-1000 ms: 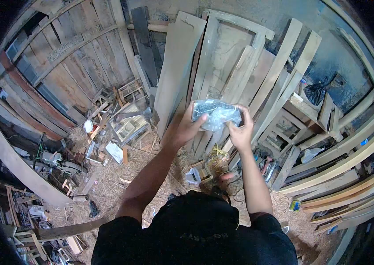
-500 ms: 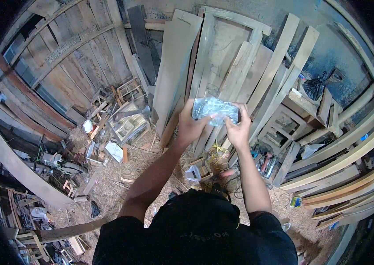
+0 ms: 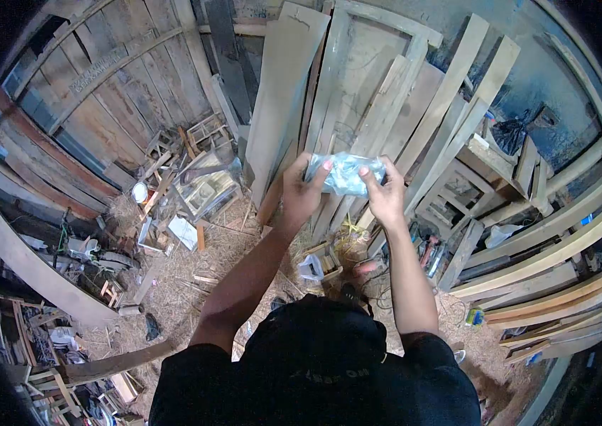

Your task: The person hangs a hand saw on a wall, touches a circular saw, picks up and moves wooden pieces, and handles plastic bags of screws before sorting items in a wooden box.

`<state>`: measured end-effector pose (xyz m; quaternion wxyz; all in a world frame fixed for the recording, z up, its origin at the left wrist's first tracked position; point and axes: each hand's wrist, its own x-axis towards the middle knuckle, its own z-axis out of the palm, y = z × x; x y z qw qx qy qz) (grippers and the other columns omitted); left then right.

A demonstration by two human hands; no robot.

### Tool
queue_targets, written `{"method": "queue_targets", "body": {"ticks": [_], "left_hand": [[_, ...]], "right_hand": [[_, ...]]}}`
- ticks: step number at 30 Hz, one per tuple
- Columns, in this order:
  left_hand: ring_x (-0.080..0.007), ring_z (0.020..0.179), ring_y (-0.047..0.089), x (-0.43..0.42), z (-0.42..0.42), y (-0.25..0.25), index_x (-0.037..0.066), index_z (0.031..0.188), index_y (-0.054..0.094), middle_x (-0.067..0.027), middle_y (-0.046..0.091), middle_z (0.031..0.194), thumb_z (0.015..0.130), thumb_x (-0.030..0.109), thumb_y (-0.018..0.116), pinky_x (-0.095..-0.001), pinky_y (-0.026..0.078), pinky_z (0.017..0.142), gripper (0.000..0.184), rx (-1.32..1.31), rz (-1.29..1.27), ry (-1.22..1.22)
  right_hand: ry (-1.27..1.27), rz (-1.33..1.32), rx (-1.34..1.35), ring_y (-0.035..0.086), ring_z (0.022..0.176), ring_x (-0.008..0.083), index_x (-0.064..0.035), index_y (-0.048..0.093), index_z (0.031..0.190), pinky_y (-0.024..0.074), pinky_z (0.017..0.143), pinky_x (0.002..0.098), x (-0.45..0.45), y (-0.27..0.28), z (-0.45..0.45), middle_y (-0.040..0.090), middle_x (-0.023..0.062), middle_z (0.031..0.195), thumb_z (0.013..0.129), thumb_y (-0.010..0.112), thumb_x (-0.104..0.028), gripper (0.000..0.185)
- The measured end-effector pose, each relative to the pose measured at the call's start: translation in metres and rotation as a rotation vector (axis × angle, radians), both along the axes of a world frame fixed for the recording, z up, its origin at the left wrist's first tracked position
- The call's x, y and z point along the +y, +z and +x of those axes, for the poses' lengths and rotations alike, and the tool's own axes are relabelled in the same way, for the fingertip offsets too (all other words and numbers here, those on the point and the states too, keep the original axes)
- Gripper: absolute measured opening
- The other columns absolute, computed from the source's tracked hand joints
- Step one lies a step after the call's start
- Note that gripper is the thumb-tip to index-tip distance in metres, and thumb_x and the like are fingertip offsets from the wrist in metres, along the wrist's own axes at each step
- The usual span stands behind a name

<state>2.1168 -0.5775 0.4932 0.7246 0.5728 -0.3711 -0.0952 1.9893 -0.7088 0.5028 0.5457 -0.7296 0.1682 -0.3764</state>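
A shiny, pale bluish, crinkled plastic packet (image 3: pixel 345 175) is held up in front of my chest, stretched between both hands. What is inside it cannot be made out. My left hand (image 3: pixel 302 190) grips its left end, thumb on the near face and fingers mostly hidden behind. At the other end, my right hand (image 3: pixel 387 197) is closed on the packet, its thumb also pressing the near face. Both forearms reach forward over the floor.
Long boards (image 3: pixel 288 92) and a door frame (image 3: pixel 379 18) lean on the wall ahead. Stacked planks (image 3: pixel 549 298) line the right side. Wood scraps and a white bucket (image 3: pixel 139 192) lie to the left on shavings. A white plastic container (image 3: pixel 310 268) stands near my feet.
Both thumbs have moved up from the packet's lower edge onto its near face. The packet looks flatter and more bunched, and the view has shifted slightly.
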Motion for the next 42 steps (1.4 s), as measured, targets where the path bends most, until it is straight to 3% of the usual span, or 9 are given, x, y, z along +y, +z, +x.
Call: {"method": "queue_targets", "body": {"ticks": [11, 15, 17, 19, 21, 26, 33, 38, 42], "left_hand": [[-0.0072, 0.084, 0.064, -0.004, -0.009, -0.028, -0.003, 0.104, 0.071, -0.0021, 0.072, 0.091, 0.095, 0.011, 0.072, -0.0254, 0.052, 0.075, 0.017, 0.179, 0.004, -0.032], [-0.0054, 0.080, 0.061, -0.004, -0.010, -0.040, -0.003, 0.097, 0.072, -0.0004, 0.071, 0.086, 0.095, 0.010, 0.071, -0.0253, 0.050, 0.070, 0.014, 0.177, -0.026, -0.057], [-0.0051, 0.079, 0.061, -0.003, -0.011, -0.042, -0.003, 0.096, 0.072, -0.0002, 0.071, 0.085, 0.096, 0.010, 0.070, -0.0253, 0.049, 0.069, 0.013, 0.133, -0.022, -0.072], [-0.0050, 0.078, 0.059, -0.002, -0.008, -0.041, -0.003, 0.094, 0.071, 0.0005, 0.069, 0.083, 0.096, 0.008, 0.069, -0.0248, 0.048, 0.069, 0.012, 0.064, -0.007, -0.096], [-0.0047, 0.077, 0.058, 0.000, -0.007, -0.036, -0.004, 0.093, 0.070, 0.0011, 0.067, 0.081, 0.096, 0.007, 0.068, -0.0244, 0.048, 0.069, 0.012, 0.029, -0.010, -0.104], [-0.0037, 0.072, 0.053, 0.004, -0.009, -0.038, -0.004, 0.088, 0.068, 0.0037, 0.061, 0.074, 0.097, 0.006, 0.067, -0.0241, 0.044, 0.065, 0.014, 0.083, -0.031, -0.127], [-0.0046, 0.072, 0.056, 0.011, -0.003, -0.053, -0.001, 0.087, 0.070, 0.0040, 0.065, 0.077, 0.097, 0.014, 0.070, -0.0258, 0.045, 0.065, 0.017, 0.199, 0.045, -0.168], [-0.0068, 0.075, 0.058, 0.022, 0.001, -0.038, 0.000, 0.091, 0.071, 0.0019, 0.067, 0.080, 0.095, 0.016, 0.071, -0.0286, 0.047, 0.066, 0.017, 0.012, 0.115, -0.227], [-0.0129, 0.075, 0.063, 0.025, 0.004, -0.048, 0.000, 0.097, 0.071, -0.0089, 0.071, 0.081, 0.094, 0.017, 0.071, -0.0316, 0.050, 0.069, 0.018, -0.167, 0.299, -0.135]], "right_hand": [[0.058, -0.059, 0.098, 0.055, 0.081, 0.0089, -0.0013, 0.066, 0.098, 0.0465, 0.074, 0.0273, -0.005, -0.002, -0.016, 0.065, 0.0006, 0.083, 0.094, 0.073, -0.020, 0.020], [0.140, -0.155, 0.277, 0.057, 0.081, 0.0093, -0.0002, 0.066, 0.096, 0.0481, 0.073, 0.0290, -0.013, 0.008, -0.020, 0.065, 0.0025, 0.083, 0.087, 0.081, -0.021, 0.028], [0.191, -0.211, 0.609, 0.060, 0.084, 0.0099, -0.0002, 0.067, 0.098, 0.0494, 0.076, 0.0290, -0.018, 0.022, -0.023, 0.066, 0.0060, 0.086, 0.085, 0.082, -0.024, 0.031], [0.205, -0.273, 0.722, 0.064, 0.088, 0.0134, -0.0007, 0.069, 0.104, 0.0520, 0.080, 0.0315, -0.015, 0.029, -0.020, 0.070, 0.0119, 0.093, 0.086, 0.081, -0.032, 0.038], [0.162, -0.306, 0.469, 0.069, 0.081, 0.0205, 0.0026, 0.071, 0.109, 0.0533, 0.078, 0.0345, -0.010, 0.011, -0.017, 0.072, 0.0169, 0.089, 0.082, 0.081, -0.051, 0.060], [0.328, -0.214, 0.518, 0.069, 0.081, 0.0174, 0.0021, 0.074, 0.110, 0.0538, 0.078, 0.0360, -0.005, 0.019, -0.017, 0.075, 0.0157, 0.088, 0.096, 0.070, -0.038, 0.043], [0.321, -0.163, 0.587, 0.068, 0.077, 0.0161, 0.0022, 0.074, 0.108, 0.0531, 0.074, 0.0366, 0.001, 0.006, -0.021, 0.073, 0.0162, 0.080, 0.097, 0.069, -0.035, 0.039], [0.257, -0.276, 0.526, 0.072, 0.079, 0.0284, -0.0013, 0.075, 0.108, 0.0535, 0.077, 0.0410, 0.005, -0.013, -0.026, 0.072, 0.0223, 0.085, 0.096, 0.068, -0.032, 0.034], [0.282, -0.285, 0.615, 0.073, 0.085, 0.0337, -0.0024, 0.074, 0.112, 0.0537, 0.081, 0.0425, 0.005, -0.017, -0.023, 0.073, 0.0240, 0.092, 0.094, 0.070, -0.034, 0.037]]}}
